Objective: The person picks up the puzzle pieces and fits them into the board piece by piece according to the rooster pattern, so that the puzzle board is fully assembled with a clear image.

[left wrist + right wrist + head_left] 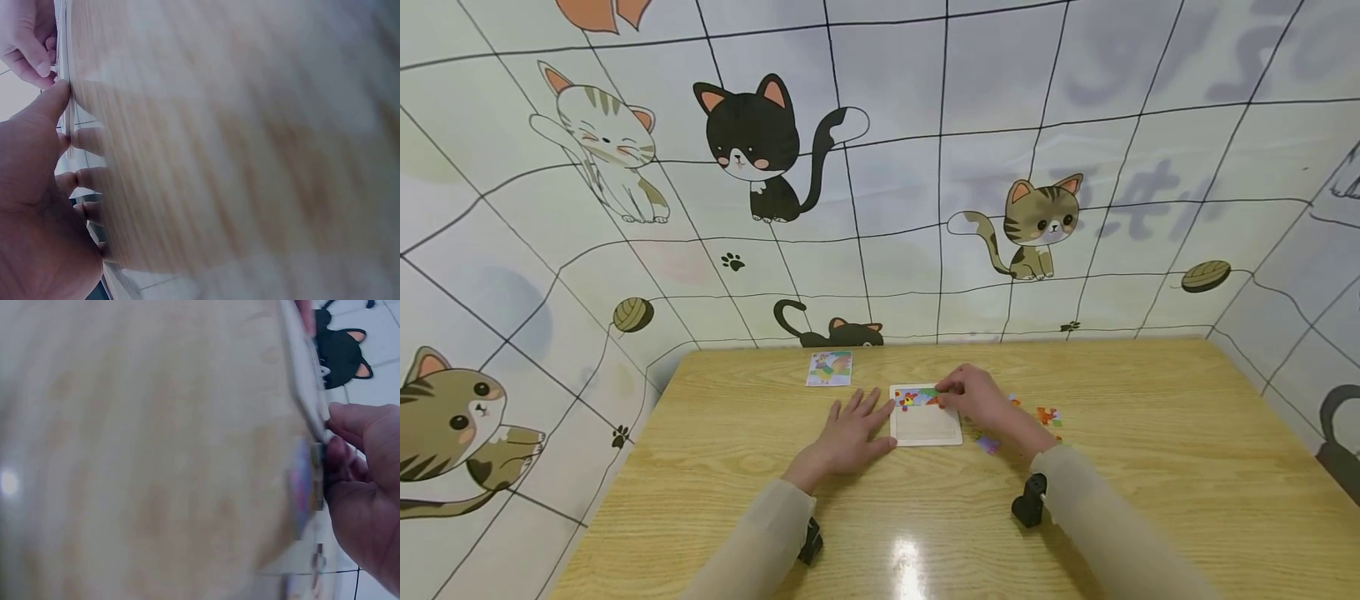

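A white puzzle tray (927, 429) lies flat on the table, its top strip filled with colourful joined pieces (910, 398) and its lower part bare. My left hand (847, 435) rests palm down with fingers spread, the thumb and index fingertip touching the tray's left edge. Over the tray's upper right corner, my right hand (973, 395) pinches a puzzle piece between thumb and fingers; those fingers hide most of it. In the left wrist view, a thin pale edge shows between the right hand's (28, 47) fingertips.
Loose puzzle pieces (1049, 416) lie right of the tray, some partly hidden by the right forearm. A purple piece (988, 444) sits near the tray's lower right corner. A square picture card (830, 368) lies at the back left of the wooden table (737, 417), before a cat-patterned wall.
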Motion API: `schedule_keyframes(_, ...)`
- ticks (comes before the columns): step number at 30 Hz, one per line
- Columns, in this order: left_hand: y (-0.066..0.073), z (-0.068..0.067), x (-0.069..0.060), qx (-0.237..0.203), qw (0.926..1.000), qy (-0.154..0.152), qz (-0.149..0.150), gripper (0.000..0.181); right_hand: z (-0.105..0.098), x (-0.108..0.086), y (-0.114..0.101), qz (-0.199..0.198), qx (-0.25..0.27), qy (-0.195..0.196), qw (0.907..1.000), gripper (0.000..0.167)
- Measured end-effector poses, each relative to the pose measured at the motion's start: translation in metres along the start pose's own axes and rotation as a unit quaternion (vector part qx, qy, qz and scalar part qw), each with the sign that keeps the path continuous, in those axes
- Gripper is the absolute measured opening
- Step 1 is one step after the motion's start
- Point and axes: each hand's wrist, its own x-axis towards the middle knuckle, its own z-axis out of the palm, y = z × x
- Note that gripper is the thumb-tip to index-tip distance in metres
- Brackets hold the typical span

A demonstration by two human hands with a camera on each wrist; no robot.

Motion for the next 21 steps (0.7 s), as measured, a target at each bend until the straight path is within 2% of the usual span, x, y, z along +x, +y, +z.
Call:
schedule_keyframes(6, 0.0, -0.001, -0.001, -0.003, 1.0, 0.001, 0.005, 0.064, -0.017, -0.005, 0.002, -0.02, 0.026, -0.006, 0.9995, 0.026)
schedule_keyframes(12, 0.0, -0.001, -0.001, -0.001, 1.0, 0.002, 0.003, 0.065, -0.034, -0.015, 0.007, -0.019, 0.015, -0.003, 0.9997, 0.027)
schedule_keyframes(21, -0.001, -0.001, 0.0, -0.006, 1.0, 0.0, 0.002, 0.065, -0.047, -0.024, 0.019, -0.018, -0.011, -0.041, 0.9989, 0.029)
